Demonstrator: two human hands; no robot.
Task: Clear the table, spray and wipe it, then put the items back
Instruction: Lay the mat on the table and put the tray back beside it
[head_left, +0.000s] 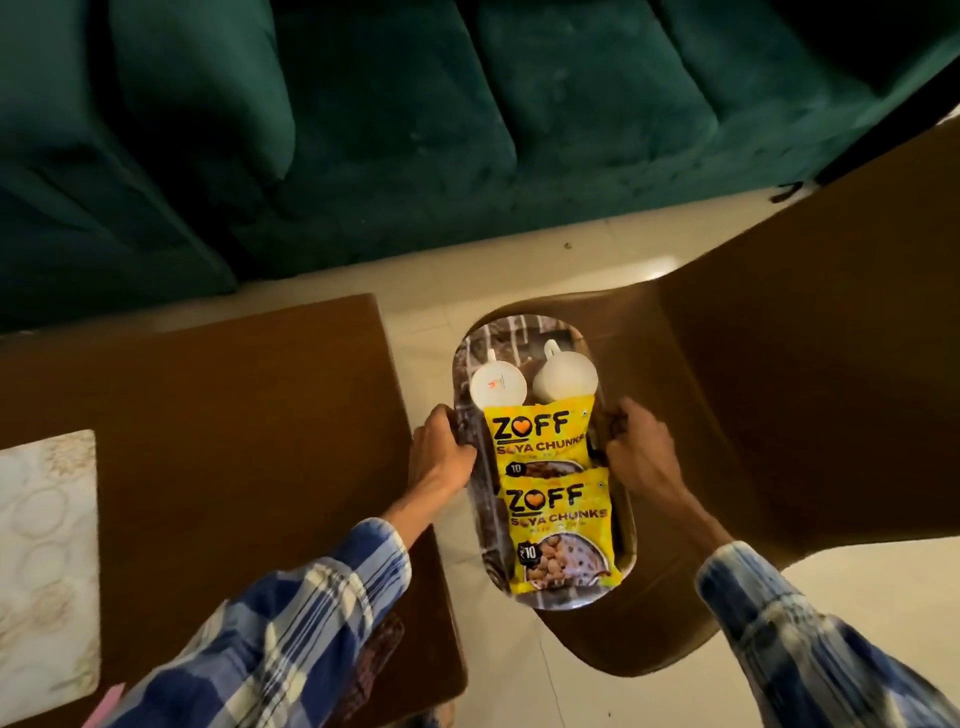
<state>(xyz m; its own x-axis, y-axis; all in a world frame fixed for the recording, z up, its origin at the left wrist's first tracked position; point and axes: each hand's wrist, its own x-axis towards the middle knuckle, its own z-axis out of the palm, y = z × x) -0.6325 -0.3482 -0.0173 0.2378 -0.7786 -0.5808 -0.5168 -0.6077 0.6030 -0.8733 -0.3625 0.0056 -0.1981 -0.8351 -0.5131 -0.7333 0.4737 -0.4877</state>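
Note:
An oval patterned tray (524, 327) carries two white cups, one (497, 385) on the left and one (563, 382) on the right, and two yellow Zoff soya chunk packets, one (540, 434) behind the other (563, 530). My left hand (441, 449) grips the tray's left rim and my right hand (636, 441) grips its right rim. The tray is over the seat of a brown plastic chair (779, 364), between the chair and the brown wooden table (234, 405) on the left. Whether the tray rests on the seat cannot be told.
A pale patterned placemat (47, 561) lies on the table's left part, with a pink object (106, 704) at the bottom edge. A dark patterned cloth (382, 649) shows under my left sleeve. A green sofa (363, 130) stands behind. The floor is pale tile (597, 244).

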